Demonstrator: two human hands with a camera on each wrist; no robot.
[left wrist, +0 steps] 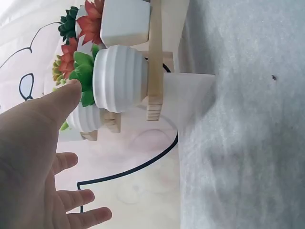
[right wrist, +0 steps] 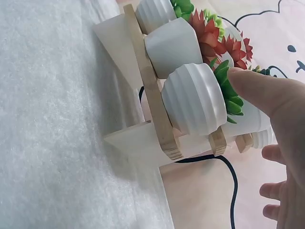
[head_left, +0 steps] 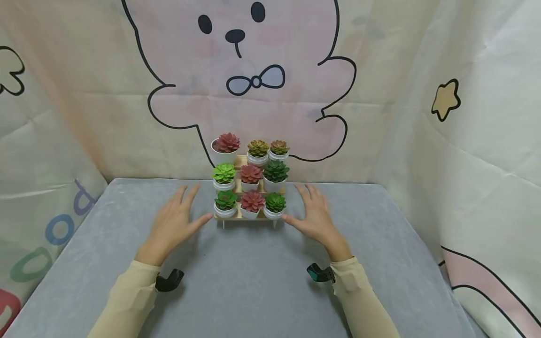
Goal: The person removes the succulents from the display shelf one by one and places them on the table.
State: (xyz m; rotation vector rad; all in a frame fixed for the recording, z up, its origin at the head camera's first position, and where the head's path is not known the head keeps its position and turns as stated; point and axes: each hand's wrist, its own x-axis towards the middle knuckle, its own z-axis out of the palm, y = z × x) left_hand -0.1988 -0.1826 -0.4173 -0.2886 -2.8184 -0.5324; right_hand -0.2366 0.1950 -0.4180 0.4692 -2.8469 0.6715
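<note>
Three-tier wooden stand (head_left: pixel 258 218) of potted succulents (head_left: pixel 251 174), between your left hand (head_left: pixel 173 225) and right hand (head_left: pixel 314 218)
Head view: the stand occupies the rear of the grey table (head_left: pixel 253 281); both your hands are released, fingers extended. Left wrist view: your thumb overlaps the left front succulent (left wrist: pixel 83 72); contact cannot be determined. Right wrist view: your thumb meets the right front succulent's (right wrist: pixel 226 88) outline, contact likewise indeterminable

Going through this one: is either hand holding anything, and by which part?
Nothing is held. The left hand and right hand are spread open on either side of the plant stand.
</note>
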